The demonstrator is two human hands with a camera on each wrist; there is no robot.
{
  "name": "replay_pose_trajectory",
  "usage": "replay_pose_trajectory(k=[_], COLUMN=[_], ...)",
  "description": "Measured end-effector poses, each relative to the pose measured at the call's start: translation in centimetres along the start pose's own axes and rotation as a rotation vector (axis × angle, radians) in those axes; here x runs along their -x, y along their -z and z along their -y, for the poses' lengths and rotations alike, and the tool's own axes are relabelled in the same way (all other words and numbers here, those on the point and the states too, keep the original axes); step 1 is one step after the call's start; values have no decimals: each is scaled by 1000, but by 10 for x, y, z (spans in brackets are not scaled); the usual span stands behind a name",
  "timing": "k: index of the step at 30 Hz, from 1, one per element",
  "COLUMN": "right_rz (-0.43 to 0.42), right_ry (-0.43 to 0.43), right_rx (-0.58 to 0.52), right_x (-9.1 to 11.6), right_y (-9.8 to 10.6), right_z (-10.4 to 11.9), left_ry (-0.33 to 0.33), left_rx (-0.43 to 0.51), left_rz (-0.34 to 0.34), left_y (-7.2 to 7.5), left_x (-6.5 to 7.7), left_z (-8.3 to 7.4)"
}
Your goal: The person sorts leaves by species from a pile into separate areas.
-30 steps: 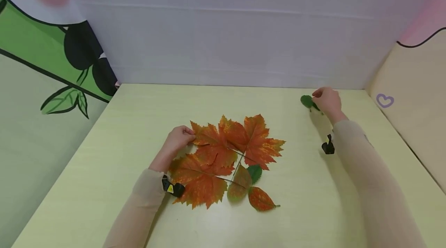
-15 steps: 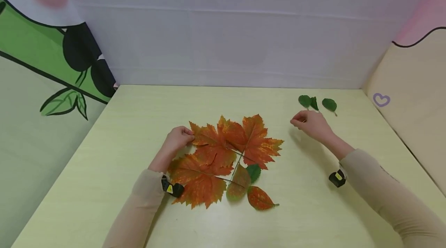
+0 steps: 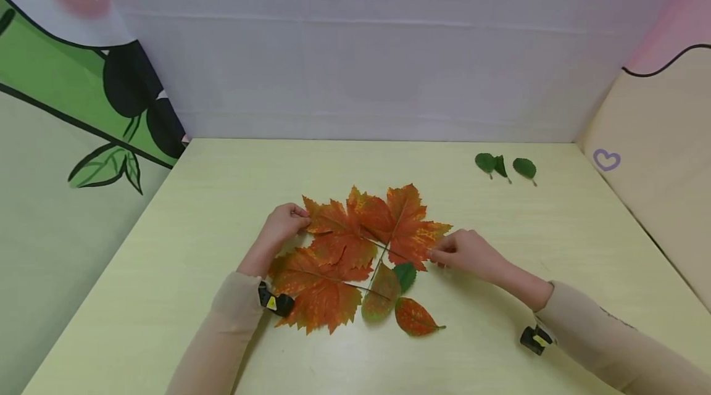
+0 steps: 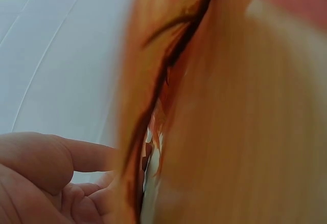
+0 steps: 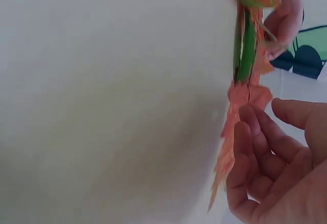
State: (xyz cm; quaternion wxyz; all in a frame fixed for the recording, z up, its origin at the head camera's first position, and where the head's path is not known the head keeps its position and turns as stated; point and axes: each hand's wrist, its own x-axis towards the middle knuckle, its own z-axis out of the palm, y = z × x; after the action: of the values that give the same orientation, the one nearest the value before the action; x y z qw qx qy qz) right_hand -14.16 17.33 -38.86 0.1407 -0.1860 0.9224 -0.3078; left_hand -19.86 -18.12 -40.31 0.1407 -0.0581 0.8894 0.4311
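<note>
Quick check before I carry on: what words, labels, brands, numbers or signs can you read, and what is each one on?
No readable words, brands or numbers in any view.
Purple heart outline: a drawn sign on the right side wall.
Yellow patches on the black wrist devices: too small to read.
Dark marks on the right sleeve: too small to tell if lettering.
</note>
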Motion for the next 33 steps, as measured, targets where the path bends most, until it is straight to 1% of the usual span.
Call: replay_pose_trajectory(k=[5, 9, 16, 21, 26, 33], right_rz=[8, -18, -75, -98, -111, -84], right_ry=[-14, -22, -83, -71, -87, -108], right_rx=[9, 7, 18, 12, -23, -69], right_x=[5, 5, 4, 3, 4, 5], right_y=[-19, -31, -43, -43, -37, -24], right_z=[9, 13, 21, 22, 22, 18], left_ry=[0, -3, -7, -8, -12, -15], left_rx=[4, 4, 9, 12, 15, 8], left_rz=[-5, -4, -3, -6, -7, -9], left_y=[0, 1, -1, -2, -3, -3], left_x=[0, -1, -2, -3, -3, -4], left_z=[1, 1, 3, 5, 6, 6])
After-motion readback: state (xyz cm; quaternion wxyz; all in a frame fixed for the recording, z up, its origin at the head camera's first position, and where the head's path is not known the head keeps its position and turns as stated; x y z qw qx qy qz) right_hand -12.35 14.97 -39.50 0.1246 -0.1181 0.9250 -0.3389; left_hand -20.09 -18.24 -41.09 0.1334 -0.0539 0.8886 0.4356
